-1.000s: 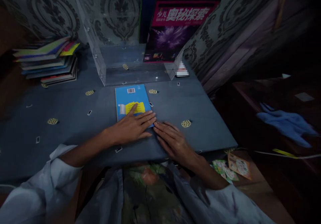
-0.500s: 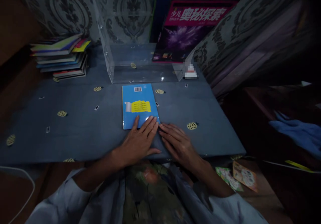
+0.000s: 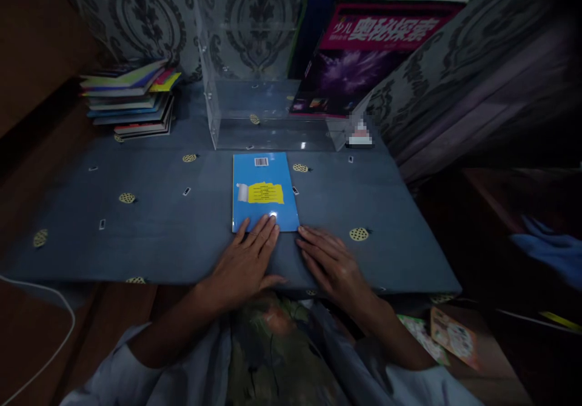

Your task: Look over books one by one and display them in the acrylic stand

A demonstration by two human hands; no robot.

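Observation:
A blue book (image 3: 266, 176) with a barcode and a yellow text patch lies flat on the cloth-covered table (image 3: 154, 242). My left hand (image 3: 245, 257) rests with its fingers spread, the fingertips on the book's near edge. Beside the near right corner of the book is my right hand (image 3: 334, 263), fingers stretched out and lying close together on the cloth. Neither hand grips anything.
Behind the book stands a clear acrylic rack (image 3: 277, 133). A purple and black book (image 3: 350, 69) leans in its right side with other books behind. Several books form a stack (image 3: 131, 100) at the back left. A white cable (image 3: 68, 309) hangs front left.
The whole view has shifted, so the scene sits farther right. My left hand has slid a little back and left along the book toward its near edge; the book stays flat.

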